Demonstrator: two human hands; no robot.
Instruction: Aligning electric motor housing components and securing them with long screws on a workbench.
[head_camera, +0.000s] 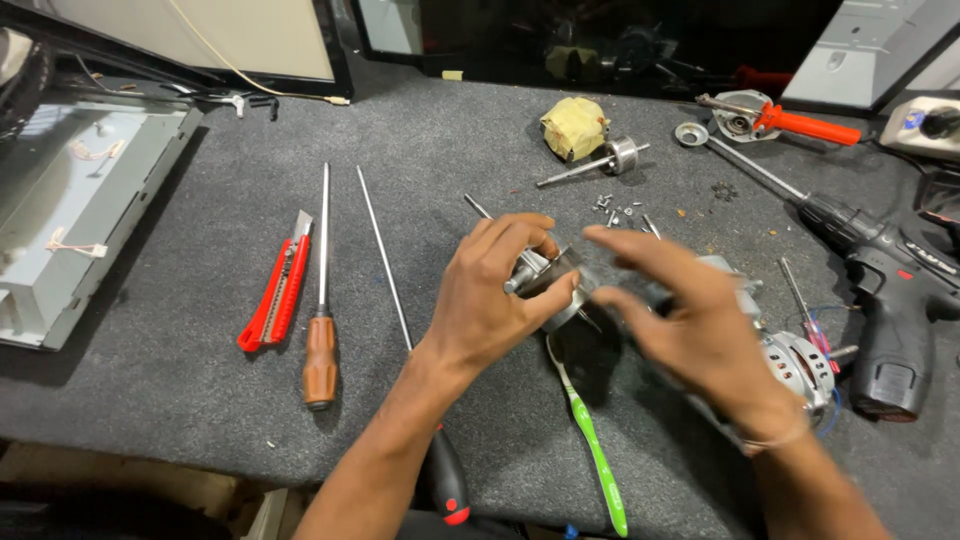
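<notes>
My left hand (500, 295) grips a small round metal motor part (555, 285) with a short shaft, held above the grey mat at the centre. My right hand (690, 325) hovers just right of it, blurred, fingers spread and reaching toward the part, holding nothing that I can see. Under my right wrist lies a silver motor body (800, 365) with coloured wires. A green-handled tool (597, 450) lies below my hands.
A red utility knife (275, 295), a brown-handled screwdriver (321, 330) and a long thin rod (383, 258) lie at left. A black cordless drill (885, 300) is at right. A rotor with shaft (610, 158), yellow wound coil (574, 127) and small screws (612, 205) sit further back.
</notes>
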